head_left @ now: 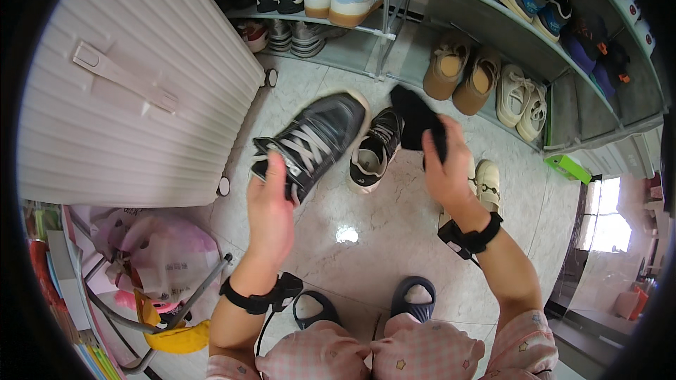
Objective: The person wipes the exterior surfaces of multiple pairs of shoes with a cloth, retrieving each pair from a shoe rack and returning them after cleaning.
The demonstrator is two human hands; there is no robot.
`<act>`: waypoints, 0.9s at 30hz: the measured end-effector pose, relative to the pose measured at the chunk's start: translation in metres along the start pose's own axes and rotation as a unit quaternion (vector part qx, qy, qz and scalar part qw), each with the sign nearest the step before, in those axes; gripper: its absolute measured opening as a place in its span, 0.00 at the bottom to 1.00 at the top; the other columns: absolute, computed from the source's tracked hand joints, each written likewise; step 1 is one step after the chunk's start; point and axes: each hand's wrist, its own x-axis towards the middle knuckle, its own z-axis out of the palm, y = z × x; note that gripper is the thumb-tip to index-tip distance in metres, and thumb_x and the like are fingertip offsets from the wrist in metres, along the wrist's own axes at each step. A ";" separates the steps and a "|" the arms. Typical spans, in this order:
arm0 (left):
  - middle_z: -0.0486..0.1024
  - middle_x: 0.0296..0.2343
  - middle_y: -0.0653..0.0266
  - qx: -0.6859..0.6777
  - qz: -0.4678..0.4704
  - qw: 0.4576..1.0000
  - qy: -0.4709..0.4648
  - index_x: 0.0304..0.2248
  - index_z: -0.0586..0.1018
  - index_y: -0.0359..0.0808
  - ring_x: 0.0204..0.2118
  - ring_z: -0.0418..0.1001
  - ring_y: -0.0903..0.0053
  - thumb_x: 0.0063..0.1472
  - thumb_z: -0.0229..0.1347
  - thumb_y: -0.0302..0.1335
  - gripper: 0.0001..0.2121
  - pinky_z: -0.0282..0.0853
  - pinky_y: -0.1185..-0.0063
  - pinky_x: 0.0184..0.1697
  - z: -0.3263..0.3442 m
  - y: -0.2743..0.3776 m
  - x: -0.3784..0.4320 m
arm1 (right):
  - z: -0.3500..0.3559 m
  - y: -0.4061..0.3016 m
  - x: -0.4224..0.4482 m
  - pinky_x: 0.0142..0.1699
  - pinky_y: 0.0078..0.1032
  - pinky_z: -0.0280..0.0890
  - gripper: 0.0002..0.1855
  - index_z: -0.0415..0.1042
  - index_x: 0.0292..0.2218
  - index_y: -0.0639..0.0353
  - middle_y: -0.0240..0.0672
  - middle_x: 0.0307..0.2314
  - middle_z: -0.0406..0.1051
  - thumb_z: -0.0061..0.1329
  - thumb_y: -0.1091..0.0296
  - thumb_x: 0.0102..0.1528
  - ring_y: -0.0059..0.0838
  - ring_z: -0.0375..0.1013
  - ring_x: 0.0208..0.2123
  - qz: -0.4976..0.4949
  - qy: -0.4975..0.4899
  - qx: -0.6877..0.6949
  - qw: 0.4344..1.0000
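My left hand (271, 211) grips a black sneaker (322, 140) with pale laces by its tongue and collar, thumb on top. The sneaker is held up with its toe pointing away to the upper right. In my right hand (449, 169) is a soft black item (414, 119), slightly blurred, perhaps a sock or cloth, pinched between thumb and fingers. Between the two hands a second black sneaker (377, 148) stands on the tiled floor, its light insole showing. The soft black item partly covers the view of that sneaker's right side.
A metal shoe rack (388, 37) with several pairs of shoes spans the far side. At left stands a ribbed suitcase (142, 79); below it, a plastic bag (163, 253) beside a metal frame. Cream loafers (487, 184) sit beyond my right wrist. My feet wear dark slippers (414, 298).
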 end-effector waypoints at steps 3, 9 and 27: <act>0.72 0.37 0.63 -0.007 -0.033 0.999 -0.038 0.42 0.69 0.31 0.37 0.70 0.80 0.64 0.39 0.38 0.18 0.65 0.81 0.39 0.002 0.004 0.001 | 0.001 -0.037 0.017 0.50 0.33 0.57 0.28 0.65 0.44 0.64 0.40 0.45 0.64 0.51 0.77 0.37 0.43 0.61 0.47 -0.130 0.075 -0.006 0.989; 0.71 0.37 0.68 -0.169 -0.093 0.981 0.015 0.42 0.69 0.33 0.39 0.69 0.80 0.63 0.41 0.39 0.17 0.64 0.79 0.41 0.021 0.002 -0.003 | 0.046 -0.058 0.014 0.52 0.38 0.52 0.39 0.62 0.48 0.61 0.36 0.51 0.57 0.54 0.72 0.30 0.43 0.55 0.50 -0.168 -0.068 -0.103 0.978; 0.72 0.38 0.68 -0.288 -0.129 0.944 -0.094 0.43 0.69 0.35 0.38 0.71 0.82 0.62 0.44 0.33 0.13 0.66 0.84 0.40 0.040 0.003 0.008 | 0.063 -0.057 0.040 0.55 0.36 0.48 0.32 0.59 0.49 0.69 0.49 0.53 0.52 0.49 0.66 0.43 0.47 0.53 0.50 -0.011 0.114 0.017 0.993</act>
